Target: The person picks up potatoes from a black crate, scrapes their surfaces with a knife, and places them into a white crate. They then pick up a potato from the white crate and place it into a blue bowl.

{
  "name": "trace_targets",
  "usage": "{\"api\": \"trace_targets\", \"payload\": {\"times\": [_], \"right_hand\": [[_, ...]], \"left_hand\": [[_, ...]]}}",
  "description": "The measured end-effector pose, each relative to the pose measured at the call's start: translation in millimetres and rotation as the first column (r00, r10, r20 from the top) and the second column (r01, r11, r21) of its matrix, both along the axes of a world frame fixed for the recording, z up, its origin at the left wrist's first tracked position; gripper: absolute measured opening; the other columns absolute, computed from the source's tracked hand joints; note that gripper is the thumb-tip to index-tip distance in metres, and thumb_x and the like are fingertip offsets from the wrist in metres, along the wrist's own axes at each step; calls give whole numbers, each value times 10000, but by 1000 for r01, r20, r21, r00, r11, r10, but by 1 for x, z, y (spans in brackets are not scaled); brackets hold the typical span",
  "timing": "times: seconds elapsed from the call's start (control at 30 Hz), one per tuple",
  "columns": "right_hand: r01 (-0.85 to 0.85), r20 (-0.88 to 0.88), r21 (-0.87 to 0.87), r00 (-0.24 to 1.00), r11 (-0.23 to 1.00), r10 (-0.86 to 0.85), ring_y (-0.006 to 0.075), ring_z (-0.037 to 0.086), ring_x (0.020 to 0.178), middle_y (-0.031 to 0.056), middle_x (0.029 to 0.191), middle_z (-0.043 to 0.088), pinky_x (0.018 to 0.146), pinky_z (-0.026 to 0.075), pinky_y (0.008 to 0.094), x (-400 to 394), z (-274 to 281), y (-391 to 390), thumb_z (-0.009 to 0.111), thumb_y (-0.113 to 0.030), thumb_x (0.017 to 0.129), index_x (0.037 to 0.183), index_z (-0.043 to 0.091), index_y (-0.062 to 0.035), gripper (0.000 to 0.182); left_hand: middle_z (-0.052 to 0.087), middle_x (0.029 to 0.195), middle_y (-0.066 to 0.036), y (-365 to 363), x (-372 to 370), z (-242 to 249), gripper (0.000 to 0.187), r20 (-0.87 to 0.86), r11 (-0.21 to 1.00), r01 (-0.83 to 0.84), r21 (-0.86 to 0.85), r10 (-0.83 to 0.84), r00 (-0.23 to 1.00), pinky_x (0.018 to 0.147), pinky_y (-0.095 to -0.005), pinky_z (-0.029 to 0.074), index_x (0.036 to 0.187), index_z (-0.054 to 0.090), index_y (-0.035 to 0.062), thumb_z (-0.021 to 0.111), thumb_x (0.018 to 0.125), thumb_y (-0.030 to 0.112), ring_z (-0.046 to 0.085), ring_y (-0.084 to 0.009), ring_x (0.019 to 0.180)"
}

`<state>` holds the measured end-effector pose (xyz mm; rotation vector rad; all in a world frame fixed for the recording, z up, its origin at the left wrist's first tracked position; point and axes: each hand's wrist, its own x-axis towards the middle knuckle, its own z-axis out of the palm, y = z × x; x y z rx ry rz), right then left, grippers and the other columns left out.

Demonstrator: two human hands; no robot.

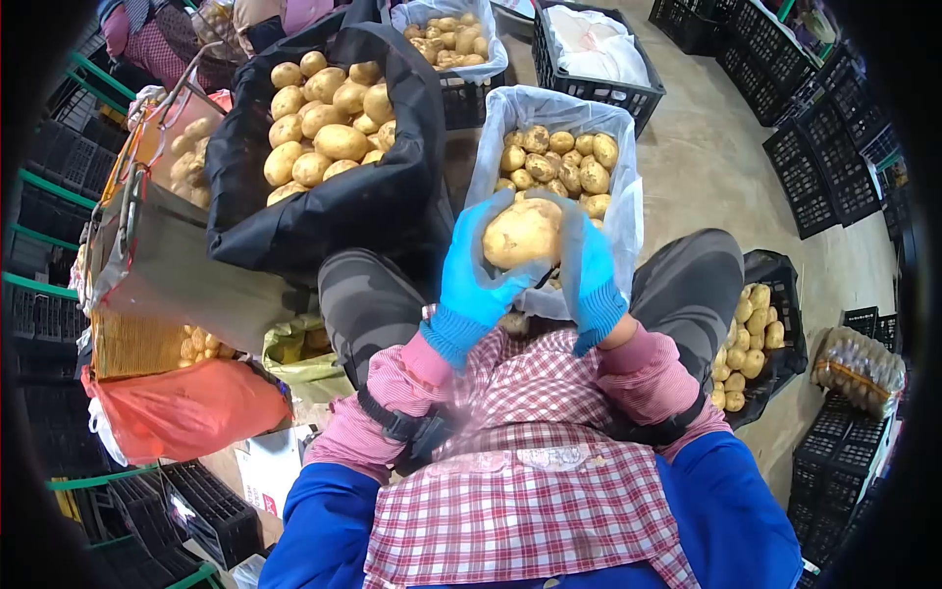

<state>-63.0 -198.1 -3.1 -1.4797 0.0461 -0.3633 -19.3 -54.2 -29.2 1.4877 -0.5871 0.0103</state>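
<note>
While the big black bag (pixel 324 211) of potatoes stands at the left, the lined crate (pixel 549 108) sits ahead. Above it, the left hand (pixel 471 280) and right hand (pixel 591 275), both gloved and half-closed, hold one potato (pixel 521 234) between them.

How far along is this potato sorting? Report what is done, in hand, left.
Done: the clear-lined crate ahead and the black-lined crate at right already hold potatoes. In hand: one large yellow potato, gripped between the blue-gloved left hand and blue-gloved right hand. Left: the big black sack remains heaped with potatoes.
</note>
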Motion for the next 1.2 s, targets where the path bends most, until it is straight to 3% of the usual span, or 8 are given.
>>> {"api": "trace_targets", "payload": {"times": [0.23,0.4,0.5,0.67,0.8,0.87,0.97,1.2], "right_hand": [[93,347,-394,936,914,55,281,674,937,160,1112,655,813,549,372,-9,-37,-5,687,-417,883,1286,528,31,623],[72,-393,273,919,959,43,214,707,905,121,1064,687,759,571,295,-12,-23,16,469,-412,1040,1258,553,23,494],[37,-353,251,934,967,56,204,705,914,129,1066,685,767,567,302,-6,-31,16,429,-417,1066,1244,562,36,505],[-163,16,-529,979,833,202,286,671,994,179,1150,657,866,523,370,-10,-33,-19,627,-364,964,1323,483,86,593],[-228,-57,-586,969,778,241,342,669,971,216,1151,652,857,526,373,0,-56,-39,776,-405,823,1360,466,53,770],[57,147,-783,985,619,94,321,683,926,215,1128,668,845,528,367,-10,-42,-23,732,-420,864,1349,500,31,701],[-32,-105,-591,994,806,-38,326,687,812,208,1009,690,740,545,404,-24,-22,-1,716,-511,831,1343,526,-59,708],[21,-233,-402,964,916,-125,341,694,793,202,846,698,732,529,420,-14,-50,-13,534,-395,997,1113,690,-72,377]], "left_hand": [[575,1355,-160,3,-36,17,558,-37,999,-16,-49,14,999,1027,-356,481,1336,516,-30,763,865,139,583,-224,1217],[636,1259,-136,7,-24,6,378,-204,991,-71,-116,46,978,985,-333,500,1302,543,-36,596,1008,196,635,-186,1095],[661,1209,-112,14,-16,8,345,-467,987,-81,-141,6,884,920,-302,521,1297,557,-25,508,1055,216,646,-155,1026],[652,1191,-95,11,-19,8,431,-377,994,69,-84,-96,921,794,-257,544,1335,545,2,517,1049,322,646,-139,1000],[649,1169,-81,11,-24,8,431,-582,967,-1,-253,-151,799,625,-180,506,1379,516,35,409,1086,332,644,-89,856],[639,1127,-90,23,-18,-20,454,-462,997,78,-26,-81,883,633,-214,521,1366,519,28,381,1093,364,637,-100,867],[641,1091,-106,25,-25,-31,451,-212,971,40,235,11,977,694,-244,548,1319,527,15,424,1076,381,653,-132,894],[661,1026,-115,11,-30,-11,408,-708,929,31,-369,-303,638,600,-239,542,1204,546,4,557,1027,371,677,-144,805]]}}
